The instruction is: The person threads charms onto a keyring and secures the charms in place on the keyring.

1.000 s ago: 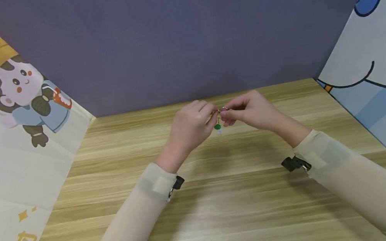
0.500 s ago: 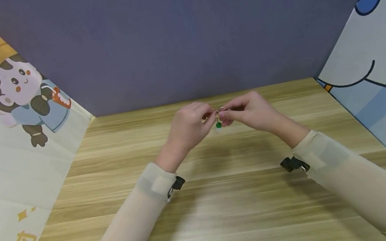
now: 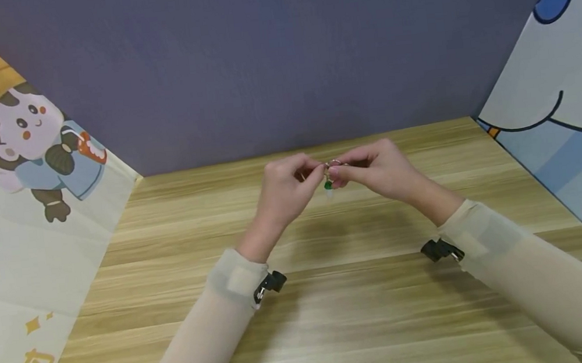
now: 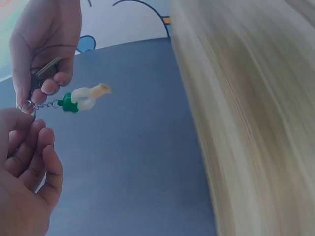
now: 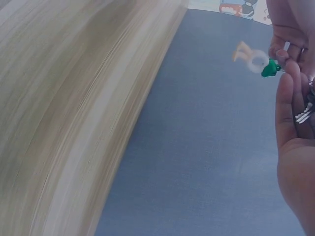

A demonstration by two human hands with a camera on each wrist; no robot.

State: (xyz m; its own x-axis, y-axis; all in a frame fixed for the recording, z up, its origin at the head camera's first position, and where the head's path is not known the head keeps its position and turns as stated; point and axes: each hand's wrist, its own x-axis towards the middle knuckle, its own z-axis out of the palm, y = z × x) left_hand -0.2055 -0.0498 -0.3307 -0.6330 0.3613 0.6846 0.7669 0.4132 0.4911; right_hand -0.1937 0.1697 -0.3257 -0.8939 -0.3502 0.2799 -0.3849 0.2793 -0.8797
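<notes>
Held close together over the table, my two hands meet at a metal key ring point(image 4: 29, 109). My left hand point(image 3: 287, 189) pinches one side of the ring between thumb and forefinger. Opposite it, my right hand point(image 3: 381, 170) grips the ring with thumb and fingertips. Keys point(image 5: 305, 114) lie against the curled fingers of the right hand, partly hidden by them. From the ring a short chain point(image 4: 47, 104) carries a small charm point(image 4: 84, 100) with a green top, a white round body and a pale orange end. In the head view the charm hangs below the fingertips.
Beneath the hands spreads a wood-grain table point(image 3: 335, 317). A dark blue-grey panel point(image 3: 279, 60) stands along its back edge. Printed cartoon panels flank it on the left point(image 3: 8, 249) and right point(image 3: 551, 92). Black camera mounts sit at both wrists.
The left hand has turned slightly, with a wider gap showing behind its pinching thumb and forefinger. The charm has swung and risen a little. The right hand has hardly moved.
</notes>
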